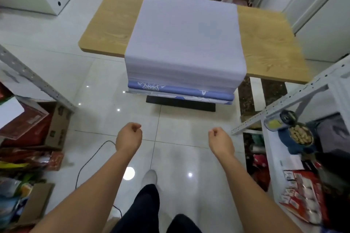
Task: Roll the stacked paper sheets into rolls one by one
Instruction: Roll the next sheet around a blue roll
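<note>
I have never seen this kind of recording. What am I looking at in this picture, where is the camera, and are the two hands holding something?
There is no machine here. A person wears one wide-angle camera on the head, so the single picture looks forward and down, much as the person's own eyes do. The two bare arms at the bottom belong to that person. The left hand and the right hand both have curled fingers and hold nothing. They are over the floor, not yet at the table.

Ahead stands a wooden table. On it lies a thick stack of pale paper sheets, which reaches past the table's near edge. Under that side are what look like blue patterned rolls. A metal shelf stands at the right, cardboard boxes at the left.
</note>
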